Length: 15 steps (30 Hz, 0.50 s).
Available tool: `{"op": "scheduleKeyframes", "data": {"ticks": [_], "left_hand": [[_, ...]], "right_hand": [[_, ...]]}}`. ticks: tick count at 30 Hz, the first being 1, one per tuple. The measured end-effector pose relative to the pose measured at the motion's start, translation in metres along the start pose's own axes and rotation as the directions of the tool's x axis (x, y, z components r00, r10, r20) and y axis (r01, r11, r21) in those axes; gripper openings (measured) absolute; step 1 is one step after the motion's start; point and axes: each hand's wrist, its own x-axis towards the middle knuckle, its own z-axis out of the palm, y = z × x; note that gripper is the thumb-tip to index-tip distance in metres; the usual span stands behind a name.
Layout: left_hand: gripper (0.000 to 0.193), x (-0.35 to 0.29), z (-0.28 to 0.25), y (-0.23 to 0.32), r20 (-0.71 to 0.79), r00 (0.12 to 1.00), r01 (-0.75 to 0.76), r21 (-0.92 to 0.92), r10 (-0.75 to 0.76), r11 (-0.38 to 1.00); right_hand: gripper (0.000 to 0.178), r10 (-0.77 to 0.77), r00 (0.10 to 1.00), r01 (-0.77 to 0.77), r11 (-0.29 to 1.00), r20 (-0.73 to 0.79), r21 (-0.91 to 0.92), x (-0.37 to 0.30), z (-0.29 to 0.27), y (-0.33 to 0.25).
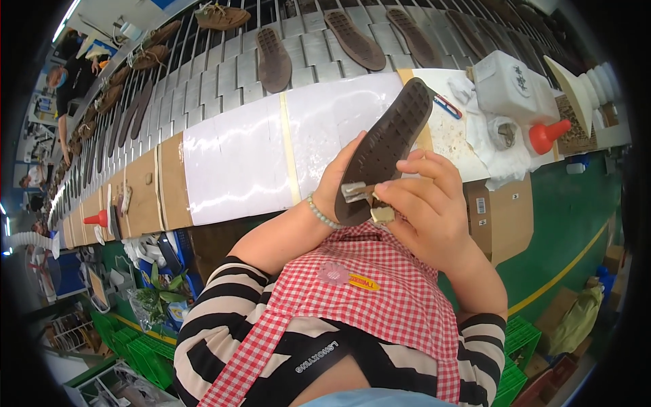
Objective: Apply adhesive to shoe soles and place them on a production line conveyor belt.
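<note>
A dark brown shoe sole [390,132] is held up slantwise before my chest, its face studded with square recesses. My left hand [333,182] grips its edge from the left, with part of the fingers hidden behind it. Over the heel end, my right hand [430,203] pinches a small tool with a flat, silvery-grey end [354,192], which lies against the sole. A cream-coloured piece [382,215] shows below those fingers. Whether it belongs to the same tool I cannot make out.
Beyond the white-covered bench [237,159], more soles [273,61] and brown shoes [222,17] lie on a slatted metal conveyor [230,81]. To the right are a cutter knife [447,106], a white plastic jug [515,88] and a red-capped bottle [549,136]. A co-worker [78,81] stands far left.
</note>
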Motion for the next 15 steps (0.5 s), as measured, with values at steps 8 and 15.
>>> {"op": "scheduleKeyframes", "data": {"ticks": [8, 15], "left_hand": [[0.052, 0.008, 0.001, -0.004, -0.149, 0.988, -0.019, 0.092, 0.033, 0.996], [0.055, 0.008, -0.014, 0.0, 0.043, 0.999, -0.005, -0.086, 0.009, 0.996]], "right_hand": [[0.043, 0.022, 0.999, -0.022, 1.0, -0.027, -0.019, -0.001, 0.002, 0.001], [0.042, 0.004, 1.0, -0.004, 1.0, 0.013, 0.021, 0.0, 0.0, -0.002]]}}
